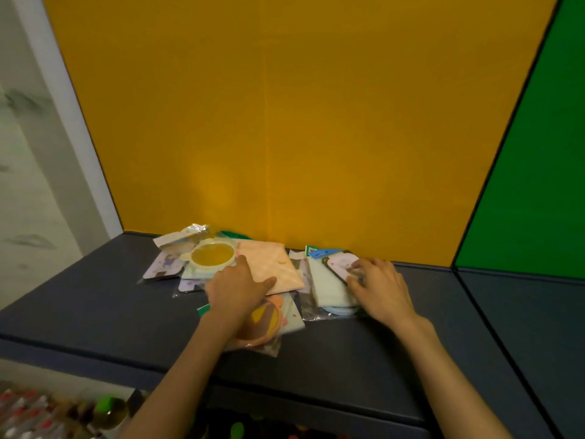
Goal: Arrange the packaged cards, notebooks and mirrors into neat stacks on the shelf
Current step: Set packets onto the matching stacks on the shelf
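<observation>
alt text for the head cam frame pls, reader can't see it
Two bare hands rest on a loose pile of plastic-wrapped items on a dark shelf before a yellow wall: the left hand on a peach notebook beside a round yellow mirror, the right hand on a smaller pile.

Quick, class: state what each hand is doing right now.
Left hand: open, flat on the peach packet.
Right hand: open, fingers resting on the pink card.

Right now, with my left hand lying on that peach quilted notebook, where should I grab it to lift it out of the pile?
Take the peach quilted notebook by its far right corner, coming from the right. That corner lies bare and flat on top of the pile, while the left hand covers the near left part and the round yellow mirror crowds its left edge. A thumb-under pinch probably suits it.
</observation>
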Demonstrator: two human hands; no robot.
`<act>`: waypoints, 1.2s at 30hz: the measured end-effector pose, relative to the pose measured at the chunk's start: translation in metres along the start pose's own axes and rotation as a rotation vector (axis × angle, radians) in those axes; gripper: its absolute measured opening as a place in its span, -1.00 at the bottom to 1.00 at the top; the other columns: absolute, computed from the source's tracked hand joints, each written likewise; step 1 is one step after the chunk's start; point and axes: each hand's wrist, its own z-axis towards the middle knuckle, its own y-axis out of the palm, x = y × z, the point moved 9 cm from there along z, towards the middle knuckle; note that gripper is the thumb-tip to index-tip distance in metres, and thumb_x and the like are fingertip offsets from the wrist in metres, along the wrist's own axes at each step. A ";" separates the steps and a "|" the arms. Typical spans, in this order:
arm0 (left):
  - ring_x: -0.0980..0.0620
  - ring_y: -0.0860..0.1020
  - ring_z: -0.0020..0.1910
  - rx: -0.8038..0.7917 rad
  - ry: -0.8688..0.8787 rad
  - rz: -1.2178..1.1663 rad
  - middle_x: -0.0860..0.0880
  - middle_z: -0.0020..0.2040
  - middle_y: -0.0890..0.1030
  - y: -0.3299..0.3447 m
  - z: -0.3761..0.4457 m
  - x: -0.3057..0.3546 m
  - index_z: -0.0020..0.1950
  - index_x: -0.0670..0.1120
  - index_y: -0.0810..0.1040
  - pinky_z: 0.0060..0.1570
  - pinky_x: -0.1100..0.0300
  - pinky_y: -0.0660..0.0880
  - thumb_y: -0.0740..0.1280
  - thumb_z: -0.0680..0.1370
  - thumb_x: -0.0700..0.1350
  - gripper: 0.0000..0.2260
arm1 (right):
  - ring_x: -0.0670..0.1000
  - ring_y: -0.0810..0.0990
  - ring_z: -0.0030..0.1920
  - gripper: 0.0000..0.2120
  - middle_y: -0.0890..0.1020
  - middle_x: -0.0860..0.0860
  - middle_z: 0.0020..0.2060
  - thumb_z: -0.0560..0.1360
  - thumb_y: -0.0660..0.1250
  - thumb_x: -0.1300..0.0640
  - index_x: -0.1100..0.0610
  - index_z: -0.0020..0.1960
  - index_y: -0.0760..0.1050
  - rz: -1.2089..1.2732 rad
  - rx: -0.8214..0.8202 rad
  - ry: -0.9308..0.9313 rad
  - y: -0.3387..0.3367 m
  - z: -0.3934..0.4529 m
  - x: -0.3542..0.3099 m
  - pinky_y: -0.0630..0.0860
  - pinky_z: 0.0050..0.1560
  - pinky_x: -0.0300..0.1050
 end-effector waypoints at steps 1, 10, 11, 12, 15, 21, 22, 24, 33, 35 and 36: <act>-0.13 0.57 0.15 0.000 0.000 -0.019 -0.11 0.17 0.60 0.001 0.001 -0.001 0.46 -0.08 0.28 0.02 0.02 0.49 0.22 0.43 0.46 -0.20 | 0.12 0.41 0.29 -0.62 0.51 0.05 0.27 0.57 0.22 -0.09 0.00 0.34 0.47 -0.021 -0.001 0.020 0.002 -0.001 0.003 0.40 0.20 0.06; -0.13 0.56 0.10 -0.028 -0.043 -0.342 -0.11 0.09 0.58 -0.002 0.004 -0.004 0.29 -0.14 0.38 -0.12 0.08 0.41 0.49 0.40 0.24 -0.33 | 0.22 0.42 0.29 -0.42 0.48 0.16 0.30 0.54 0.16 -0.27 0.08 0.40 0.31 -0.069 -0.073 0.218 0.014 -0.008 0.032 0.39 0.19 0.12; -0.10 0.57 0.04 -0.065 -0.070 -0.415 -0.09 0.04 0.58 0.002 0.007 -0.008 0.25 -0.14 0.40 -0.12 0.08 0.43 0.51 0.39 0.20 -0.38 | 0.22 0.43 0.29 -0.42 0.49 0.16 0.30 0.54 0.16 -0.29 0.08 0.40 0.31 -0.063 -0.084 0.224 0.015 -0.009 0.033 0.39 0.18 0.12; -0.07 0.59 -0.02 -0.109 -0.101 -0.503 -0.06 -0.02 0.60 0.005 0.010 -0.012 0.21 -0.14 0.43 -0.11 0.06 0.50 0.54 0.38 0.17 -0.42 | 0.21 0.44 0.27 -0.42 0.51 0.15 0.29 0.54 0.15 -0.30 0.08 0.38 0.32 -0.060 -0.094 0.224 0.016 -0.009 0.034 0.40 0.17 0.11; -0.11 0.66 -0.07 -0.227 -0.196 -0.785 -0.10 -0.05 0.66 0.012 0.017 -0.021 0.19 -0.19 0.53 0.02 -0.10 0.61 0.56 0.40 0.00 -0.53 | 0.21 0.46 0.27 -0.42 0.52 0.15 0.27 0.54 0.16 -0.31 0.09 0.35 0.35 -0.041 -0.107 0.227 0.016 -0.008 0.035 0.41 0.15 0.10; -0.09 0.59 -0.09 -0.317 -0.231 -1.117 -0.20 0.10 0.62 -0.003 0.013 -0.018 0.19 -0.21 0.49 -0.23 0.09 0.52 0.43 0.53 -0.24 -0.74 | 0.20 0.42 0.26 -0.34 0.50 0.15 0.22 0.41 0.37 -0.34 0.14 0.25 0.40 0.062 -0.093 0.300 0.010 -0.009 0.037 0.41 0.07 0.04; -0.08 0.60 -0.10 -0.320 -0.225 -1.169 -0.21 0.10 0.62 -0.006 0.009 -0.018 0.19 -0.21 0.49 -0.24 0.11 0.52 0.42 0.54 -0.25 -0.74 | 0.18 0.43 0.25 -0.37 0.51 0.14 0.19 0.37 0.41 -0.34 0.12 0.17 0.41 0.087 -0.094 0.324 0.010 -0.010 0.039 0.39 0.01 0.00; -0.07 0.61 -0.08 -0.337 -0.199 -1.243 -0.20 0.10 0.63 -0.014 0.002 -0.014 0.23 -0.21 0.49 -0.18 0.10 0.56 0.41 0.54 -0.27 -0.72 | 0.16 0.46 0.18 -0.36 0.54 0.11 0.11 0.26 0.48 -0.37 0.10 0.02 0.42 0.130 -0.074 0.369 0.009 -0.011 0.044 0.37 -0.10 -0.04; -0.12 0.66 0.03 -0.505 -0.107 -1.497 -0.15 0.08 0.66 -0.011 -0.027 0.015 0.19 -0.20 0.52 -0.25 0.11 0.67 0.36 0.55 -0.36 -0.76 | 0.12 0.69 -0.34 -0.70 0.72 0.18 -0.24 0.52 0.43 0.13 0.34 0.09 0.50 0.843 0.008 0.578 0.009 -0.048 0.046 0.57 -0.42 -0.11; -0.08 0.67 0.00 -0.527 -0.084 -1.504 -0.11 0.07 0.68 -0.003 -0.030 0.022 0.15 -0.17 0.55 -0.21 0.11 0.67 0.36 0.55 -0.35 -0.80 | 0.12 0.71 -0.33 -0.75 0.72 0.22 -0.17 0.57 0.37 0.17 0.35 0.08 0.47 0.943 0.034 0.610 0.005 -0.064 0.051 0.58 -0.45 -0.15; -0.08 0.67 0.01 -0.546 -0.072 -1.499 -0.11 0.08 0.68 0.001 -0.033 0.028 0.16 -0.16 0.56 -0.18 0.10 0.67 0.36 0.55 -0.34 -0.79 | 0.11 0.71 -0.31 -0.77 0.71 0.23 -0.14 0.58 0.35 0.17 0.35 0.08 0.48 0.970 0.058 0.625 0.002 -0.071 0.055 0.59 -0.45 -0.15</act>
